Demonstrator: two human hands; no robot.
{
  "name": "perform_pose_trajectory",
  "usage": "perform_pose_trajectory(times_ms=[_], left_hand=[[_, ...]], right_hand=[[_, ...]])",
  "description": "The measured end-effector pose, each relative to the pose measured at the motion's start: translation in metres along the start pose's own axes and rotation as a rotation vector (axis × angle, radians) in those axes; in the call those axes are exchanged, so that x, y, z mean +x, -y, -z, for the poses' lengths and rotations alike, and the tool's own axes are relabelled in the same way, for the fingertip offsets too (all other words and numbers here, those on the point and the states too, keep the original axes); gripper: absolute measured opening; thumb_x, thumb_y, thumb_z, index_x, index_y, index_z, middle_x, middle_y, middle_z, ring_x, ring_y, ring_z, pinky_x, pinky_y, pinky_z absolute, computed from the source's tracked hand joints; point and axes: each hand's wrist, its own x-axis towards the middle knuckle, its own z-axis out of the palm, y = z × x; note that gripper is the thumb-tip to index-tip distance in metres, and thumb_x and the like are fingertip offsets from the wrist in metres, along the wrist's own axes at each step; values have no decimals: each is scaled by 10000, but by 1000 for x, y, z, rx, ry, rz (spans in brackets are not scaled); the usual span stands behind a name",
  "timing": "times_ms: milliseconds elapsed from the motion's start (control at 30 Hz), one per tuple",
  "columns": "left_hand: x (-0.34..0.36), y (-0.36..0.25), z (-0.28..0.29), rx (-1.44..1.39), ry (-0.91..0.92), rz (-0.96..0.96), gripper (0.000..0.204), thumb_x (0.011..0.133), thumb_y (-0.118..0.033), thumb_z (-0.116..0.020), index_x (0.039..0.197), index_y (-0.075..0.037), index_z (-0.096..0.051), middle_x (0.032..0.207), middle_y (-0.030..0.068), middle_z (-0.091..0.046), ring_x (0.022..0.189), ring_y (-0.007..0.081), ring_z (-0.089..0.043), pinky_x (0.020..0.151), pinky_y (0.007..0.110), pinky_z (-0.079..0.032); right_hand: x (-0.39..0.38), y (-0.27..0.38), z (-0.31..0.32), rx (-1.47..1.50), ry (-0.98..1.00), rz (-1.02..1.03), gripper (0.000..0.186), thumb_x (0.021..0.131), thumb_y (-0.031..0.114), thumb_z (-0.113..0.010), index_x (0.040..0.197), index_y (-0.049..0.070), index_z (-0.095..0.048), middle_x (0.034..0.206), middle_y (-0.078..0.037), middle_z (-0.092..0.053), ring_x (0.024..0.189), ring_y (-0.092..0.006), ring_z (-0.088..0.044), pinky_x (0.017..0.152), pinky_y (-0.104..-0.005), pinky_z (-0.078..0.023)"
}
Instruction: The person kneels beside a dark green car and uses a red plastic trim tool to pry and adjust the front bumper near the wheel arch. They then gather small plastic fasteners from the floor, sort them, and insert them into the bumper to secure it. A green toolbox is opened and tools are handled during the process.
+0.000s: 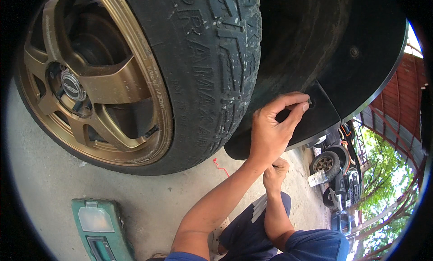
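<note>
My left hand (275, 128) reaches up to the black plastic wheel-arch liner (361, 87). Its thumb and forefinger pinch a small fastener (310, 101) against the liner's face, just below a seam between two panels. Lower down, my right hand (276, 171) is closed beside my left wrist, which partly covers it; what it may hold is hidden. To the left of both hands stands a big black tire (203, 76) on a bronze spoked wheel (110, 83). The tire's tread side faces the liner.
A green tool case (106, 216) with a clear window lies on the concrete floor (158, 195). Near the tire's base is a thin red cord (220, 166). At the right, another vehicle's wheel (325, 166), a white container (318, 178) and a red metal roof (401, 94) show.
</note>
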Motion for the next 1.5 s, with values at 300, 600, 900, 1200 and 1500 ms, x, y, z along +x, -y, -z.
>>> perform_pose_trajectory(times_ms=[300, 600, 900, 1200, 1500], left_hand=[[4, -3, 0, 168, 5, -177, 175, 901, -15, -762, 1075, -30, -779, 1063, 84, -763, 967, 143, -711, 850, 273, -562], [15, -7, 6, 235, 122, -197, 194, 883, 27, -762, 1072, -10, -770, 1061, 79, -714, 920, 122, -686, 811, 249, -538], [14, -9, 4, 209, 137, -51, 185, 903, 42, -747, 1087, 18, -755, 1055, 66, -720, 910, 101, -671, 808, 222, -529], [11, -12, -2, 307, 39, -43, 153, 911, -9, -772, 1062, 12, -772, 987, 51, -743, 892, 95, -676, 816, 218, -533], [11, -19, -3, 283, 41, 7, 178, 912, -56, -782, 1077, 9, -764, 939, 56, -744, 854, 104, -676, 779, 243, -549]], right_hand=[[1, 5, 1, -19, 40, -6, 281, 852, 28, -785, 625, -44, -635, 562, -53, -590, 541, -99, -496, 523, -291, -371], [5, 23, 0, 62, 116, -40, 122, 872, 68, -777, 782, -10, -803, 649, -77, -709, 579, -112, -603, 564, -275, -452], [20, 35, 19, 65, 147, -88, 294, 926, 157, -741, 688, -15, -759, 584, -33, -637, 556, -79, -503, 533, -272, -361], [69, 83, 60, 276, -93, 141, 362, 915, 184, -793, 632, -21, -697, 532, -27, -565, 515, -68, -444, 509, -282, -310], [89, 97, 57, 200, -133, 243, 329, 881, 147, -814, 633, -32, -693, 532, 5, -457, 530, -60, -378, 516, -285, -263]])
